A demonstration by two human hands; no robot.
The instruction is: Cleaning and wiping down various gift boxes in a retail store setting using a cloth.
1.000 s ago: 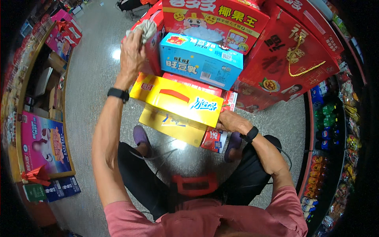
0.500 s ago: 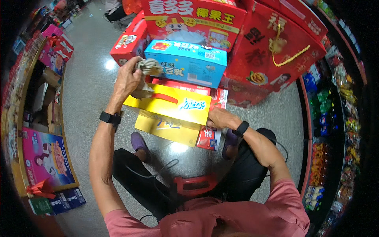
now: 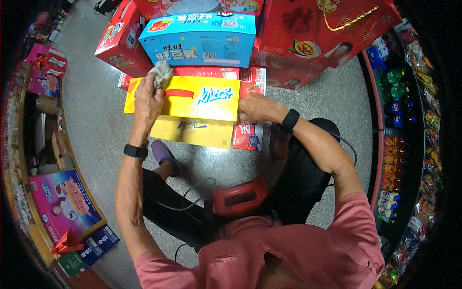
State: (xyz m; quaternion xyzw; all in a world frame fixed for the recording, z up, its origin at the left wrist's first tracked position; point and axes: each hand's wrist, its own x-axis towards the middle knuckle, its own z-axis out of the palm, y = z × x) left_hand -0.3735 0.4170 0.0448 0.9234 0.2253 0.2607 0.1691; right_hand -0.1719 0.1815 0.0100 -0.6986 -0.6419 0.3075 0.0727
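My left hand (image 3: 148,98) is closed on a crumpled, greyish-white cloth (image 3: 162,73), over the left part of a yellow carton (image 3: 168,107) with a red strap handle (image 3: 179,93). The cloth lies at the carton's far edge. My right hand (image 3: 257,107) has its fingers curled against the carton's right end; the fingertips are partly hidden. Below the carton's near side shows a second, paler yellow panel (image 3: 190,134). Red packages (image 3: 248,135) stick out under and beside it. Just beyond stands a light-blue drink carton (image 3: 198,42).
Large red gift boxes (image 3: 308,29) stand at the far right, one with a yellow cord handle, and a red carton (image 3: 122,41) at the far left. Shelves of bottles (image 3: 395,120) and snacks line the right. Low display boxes (image 3: 67,202) line the left. A red stool (image 3: 239,196) is beneath me.
The view has shifted, so the boxes sit higher and further left. My left hand has brought the cloth from beside the blue carton to the yellow carton's far edge. My right hand stays at its right end.
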